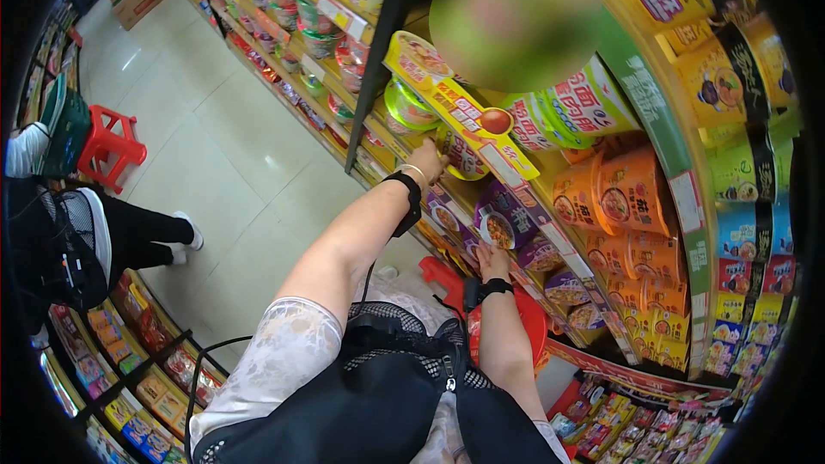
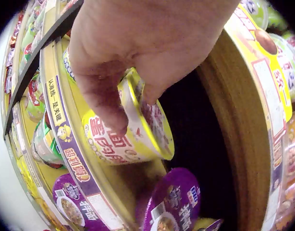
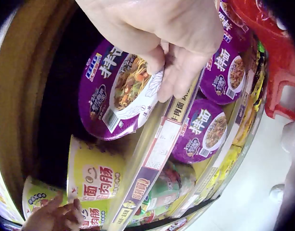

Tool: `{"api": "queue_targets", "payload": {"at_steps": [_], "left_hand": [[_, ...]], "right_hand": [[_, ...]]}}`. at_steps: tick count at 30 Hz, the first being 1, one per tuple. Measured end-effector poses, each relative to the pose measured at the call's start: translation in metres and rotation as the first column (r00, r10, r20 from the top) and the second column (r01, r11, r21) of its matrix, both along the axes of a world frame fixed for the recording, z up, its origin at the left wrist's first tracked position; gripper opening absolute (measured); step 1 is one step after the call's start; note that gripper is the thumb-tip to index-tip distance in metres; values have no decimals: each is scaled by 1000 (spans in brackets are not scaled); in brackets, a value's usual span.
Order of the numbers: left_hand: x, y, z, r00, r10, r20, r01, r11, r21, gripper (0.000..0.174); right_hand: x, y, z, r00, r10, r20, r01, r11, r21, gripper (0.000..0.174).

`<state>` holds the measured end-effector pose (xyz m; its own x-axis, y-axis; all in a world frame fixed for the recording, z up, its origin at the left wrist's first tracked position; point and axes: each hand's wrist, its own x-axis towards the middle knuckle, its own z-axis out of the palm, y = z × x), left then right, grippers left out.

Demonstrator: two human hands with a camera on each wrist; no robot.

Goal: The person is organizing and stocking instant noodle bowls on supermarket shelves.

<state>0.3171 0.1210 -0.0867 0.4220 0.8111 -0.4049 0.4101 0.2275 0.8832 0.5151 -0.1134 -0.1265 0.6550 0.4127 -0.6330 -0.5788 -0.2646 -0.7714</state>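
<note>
Though sideways — yellow noodle bowl [image 2: 123,144], pink lettering

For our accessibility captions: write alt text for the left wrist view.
A left hand grips a yellow noodle bowl tipped on its side on a yellow shop shelf, thumb pressed on its wall. Purple noodle bowls sit just below.

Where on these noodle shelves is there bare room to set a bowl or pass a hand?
Dark empty shelf depth behind the yellow bowl the left hand holds, and beside the purple bowl the right hand grips. The aisle floor is bare. Orange bowls rightward are packed tight.
</note>
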Motion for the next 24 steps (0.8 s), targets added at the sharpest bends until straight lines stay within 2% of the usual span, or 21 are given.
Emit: {"api": "queue_targets", "payload": {"at_steps": [2, 3, 4, 6, 7, 8, 10, 12, 14, 15, 17, 18, 20, 22, 24], "left_hand": [[-8, -7, 19, 994, 95, -46, -86, 982, 166, 52], [-15, -8, 33, 994, 109, 28, -110, 992, 56, 53], [-19, -7, 37, 995, 100, 25, -101, 993, 59, 53], [-26, -2, 40, 981, 144, 133, -133, 987, -86, 53], [-27, 3, 38, 992, 114, -55, -93, 952, 292, 50], [-26, 4, 36, 992, 108, -59, -85, 950, 300, 50], [-27, 2, 39, 987, 144, 66, -147, 988, 40, 44], [-27, 8, 17, 989, 128, 78, -134, 988, 80, 48], [-33, 7, 18, 978, 137, 159, -135, 991, -21, 52], [-34, 5, 19, 978, 135, 159, -134, 991, -18, 52], [-35, -5, 26, 965, 239, 108, -221, 963, -152, 46], [-35, -10, 21, 965, 237, 108, -220, 964, -149, 46], [-36, -16, 6, 977, 205, 58, -199, 975, -96, 44], [-48, -14, -3, 999, 9, 34, -3, 988, -152, 32], [-53, -20, -7, 999, -41, 21, 44, 987, -153, 33]], "right_hand": [[-8, 3, 6, 1000, -21, 12, 21, 1000, 4, 22], [-13, 5, 12, 1000, -1, 12, 1, 1000, 2, 21], [-16, 5, 17, 1000, 27, 11, -27, 1000, -3, 19], [-13, 3, 9, 998, 57, 19, -57, 998, 5, 17], [-13, 6, 9, 998, 52, 28, -51, 999, -6, 17], [-14, 8, 9, 998, 47, 36, -46, 999, -18, 16], [-13, 8, 10, 998, 52, 38, -51, 999, -10, 17], [-16, 8, 9, 998, 57, 39, -57, 998, -2, 17], [-19, 9, 1, 999, 44, 28, -44, 999, 14, 18], [-20, 8, -1, 999, 43, 28, -43, 999, 18, 18], [-20, 4, -1, 997, 72, 23, -73, 997, 31, 17], [-18, 4, -1, 997, 71, 24, -72, 997, 34, 17], [-16, -4, -8, 994, 88, 70, -90, 995, 32, 17], [-15, -1, -17, 996, 61, 59, -62, 998, 23, 16], [-15, 4, -23, 998, 40, 48, -40, 999, 11, 15]]}}
